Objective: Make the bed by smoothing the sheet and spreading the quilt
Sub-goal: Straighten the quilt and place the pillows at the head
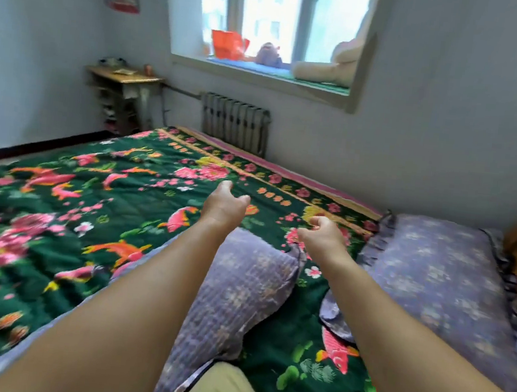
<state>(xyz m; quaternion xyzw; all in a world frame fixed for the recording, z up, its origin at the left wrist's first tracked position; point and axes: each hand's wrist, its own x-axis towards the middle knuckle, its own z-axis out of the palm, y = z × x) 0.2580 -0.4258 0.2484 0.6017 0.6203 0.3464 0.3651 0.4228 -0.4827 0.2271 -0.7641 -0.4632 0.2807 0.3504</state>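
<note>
The bed [330,188] fills most of the view, running from the near edge to the wall under the window. A dark green quilt [76,210] printed with pink flowers and orange fish lies spread across it, reaching the far edge, where a strip of pink sheet [288,170] shows along the wall side. At the right end lies a purple flowered pillow [442,276] with a ruffled border, flat on the quilt. A 2nd purple pillow [242,289] sits between the 2 bare forearms, its far corner raised.

Both arms stretch forward over the bed. The left hand [223,206] hovers above the quilt with fingers loosely spread and thumb apart, a wide grip holding nothing. The right hand [323,233] has its fingers curled in, just above the raised corner of the 2nd pillow; whether it pinches the fabric I cannot tell.

Under the window stands a radiator [236,121]. In the far left corner a small wooden surface [126,77] carries a few small items, too blurred to name. On the windowsill [262,76] rest a cream plush toy [329,66], an orange bag [227,44] whose contents are hidden, and a small purple toy [269,54].
</note>
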